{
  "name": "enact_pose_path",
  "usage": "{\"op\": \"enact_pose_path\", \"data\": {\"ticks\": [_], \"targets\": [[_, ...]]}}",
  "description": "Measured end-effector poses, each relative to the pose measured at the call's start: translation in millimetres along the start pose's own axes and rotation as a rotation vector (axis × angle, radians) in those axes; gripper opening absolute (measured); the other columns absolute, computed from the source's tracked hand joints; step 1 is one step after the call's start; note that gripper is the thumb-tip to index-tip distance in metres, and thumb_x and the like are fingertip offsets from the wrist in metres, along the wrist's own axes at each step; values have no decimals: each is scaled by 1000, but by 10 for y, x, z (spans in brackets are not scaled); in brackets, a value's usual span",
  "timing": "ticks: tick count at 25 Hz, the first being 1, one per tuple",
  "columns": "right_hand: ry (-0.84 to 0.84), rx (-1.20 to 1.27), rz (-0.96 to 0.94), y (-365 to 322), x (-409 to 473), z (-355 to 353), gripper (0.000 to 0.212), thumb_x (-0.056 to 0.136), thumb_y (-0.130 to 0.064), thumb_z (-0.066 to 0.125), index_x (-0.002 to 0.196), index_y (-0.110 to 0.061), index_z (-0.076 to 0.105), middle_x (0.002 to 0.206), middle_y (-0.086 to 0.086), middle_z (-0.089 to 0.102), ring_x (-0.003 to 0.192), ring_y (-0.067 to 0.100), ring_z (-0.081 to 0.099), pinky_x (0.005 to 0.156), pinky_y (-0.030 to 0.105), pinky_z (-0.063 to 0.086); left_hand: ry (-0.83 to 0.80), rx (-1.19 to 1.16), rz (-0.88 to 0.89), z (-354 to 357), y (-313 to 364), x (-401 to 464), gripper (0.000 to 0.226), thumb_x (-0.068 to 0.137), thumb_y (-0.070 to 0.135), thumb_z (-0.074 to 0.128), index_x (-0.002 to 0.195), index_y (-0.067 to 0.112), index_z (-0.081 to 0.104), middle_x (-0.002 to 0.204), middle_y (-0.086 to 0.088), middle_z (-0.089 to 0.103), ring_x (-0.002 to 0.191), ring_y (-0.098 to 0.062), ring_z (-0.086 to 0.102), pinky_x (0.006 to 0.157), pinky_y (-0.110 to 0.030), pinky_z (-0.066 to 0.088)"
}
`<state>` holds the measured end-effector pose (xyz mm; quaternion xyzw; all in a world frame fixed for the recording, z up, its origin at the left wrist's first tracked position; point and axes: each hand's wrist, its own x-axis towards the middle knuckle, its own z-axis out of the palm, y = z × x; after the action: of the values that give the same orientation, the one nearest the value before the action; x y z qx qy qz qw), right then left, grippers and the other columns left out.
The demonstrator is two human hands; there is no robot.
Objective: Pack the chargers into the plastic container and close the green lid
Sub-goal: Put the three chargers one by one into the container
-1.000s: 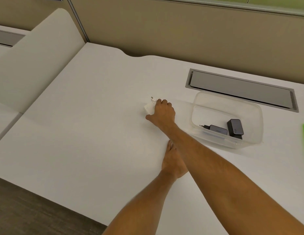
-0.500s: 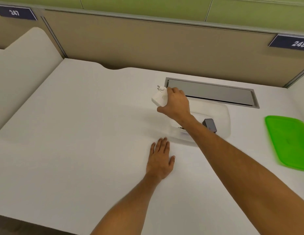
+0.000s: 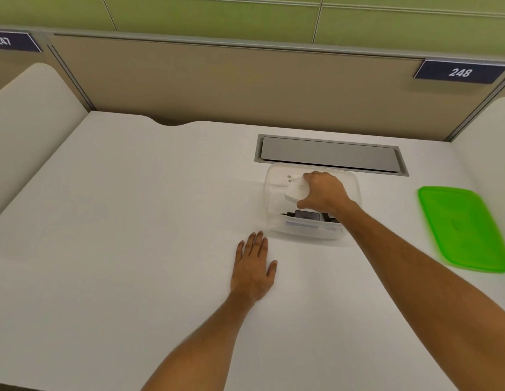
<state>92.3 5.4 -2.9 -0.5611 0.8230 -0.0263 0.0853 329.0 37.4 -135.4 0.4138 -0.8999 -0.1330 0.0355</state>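
Note:
A clear plastic container (image 3: 269, 210) stands on the white desk, right of centre. My right hand (image 3: 324, 193) reaches into it from above and grips a white charger (image 3: 295, 191) with its two prongs pointing up and left. Below that hand a dark grey charger (image 3: 306, 214) lies on the container floor; a second dark one beside it is mostly hidden by my wrist. My left hand (image 3: 254, 266) rests flat on the desk just in front of the container's near left corner, fingers together, holding nothing. The green lid (image 3: 465, 227) lies flat on the desk to the right.
A grey cable hatch (image 3: 330, 155) is set into the desk just behind the container. Beige partition panels run along the back, with curved white side dividers (image 3: 28, 122) at the left and right. The desk's front edge is at the lower left.
My right hand lifted the white charger off the desk, carried it right and lowered it into the container. My left hand stayed flat on the desk. The camera tilted up and right.

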Motion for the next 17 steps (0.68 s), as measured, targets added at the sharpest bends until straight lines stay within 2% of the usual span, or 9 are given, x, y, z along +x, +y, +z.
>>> {"op": "enact_pose_path", "data": {"ticks": [8, 14, 17], "targets": [[-116, -118, -108, 139, 157, 215, 72, 66, -40, 77, 125, -10, 48, 126, 7, 57, 116, 28, 46, 86, 43, 52, 2, 1, 6, 8, -1, -1, 67, 93, 47, 21, 149, 13, 14, 160, -4, 9, 147, -18, 1, 118, -40, -7], [-164, -91, -175, 190, 286, 329, 73, 74, -22, 74, 137, -11, 39, 141, 6, 47, 127, 28, 40, 99, 42, 46, -10, 1, -2, 14, -5, 0, 67, 93, 48, 21, 149, 13, 13, 161, -3, 8, 147, -18, 0, 119, -42, -6], [-178, -88, -193, 206, 327, 357, 73, 76, -20, 73, 139, -13, 37, 144, 7, 45, 129, 28, 42, 102, 41, 43, -10, 3, 0, 12, -6, 5, 66, 93, 48, 22, 149, 13, 13, 161, -3, 8, 147, -18, 1, 119, -43, -4]]}}
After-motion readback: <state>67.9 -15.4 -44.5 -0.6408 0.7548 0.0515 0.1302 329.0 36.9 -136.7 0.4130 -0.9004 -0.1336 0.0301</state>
